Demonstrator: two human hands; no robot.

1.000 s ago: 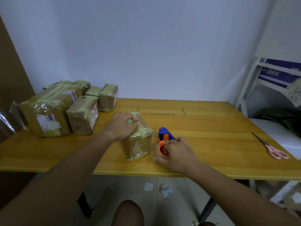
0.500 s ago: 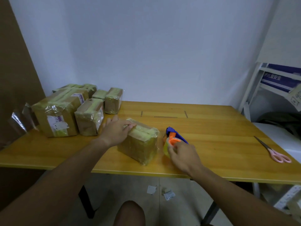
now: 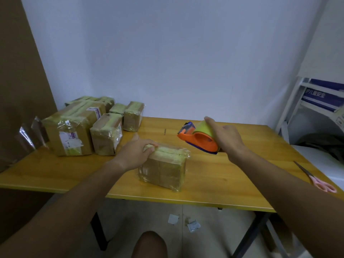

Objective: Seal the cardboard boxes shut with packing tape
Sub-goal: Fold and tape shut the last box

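Boxes [image 3: 89, 125] crowd table's [image 3: 232, 183] left; left hand [image 3: 135, 153] grips box [image 3: 163, 170], right hand [image 3: 225, 138] clutches dispenser [image 3: 199, 139].

Both forearms [image 3: 61, 207] are bare from the bottom edge of the view to the wrists, with no sleeve, cuff, watch or band on either. The left hand [image 3: 134, 155] and right hand [image 3: 226, 138] wear no gloves or rings. A bare knee [image 3: 149, 244] shows at the bottom edge, uncovered by any cloth.
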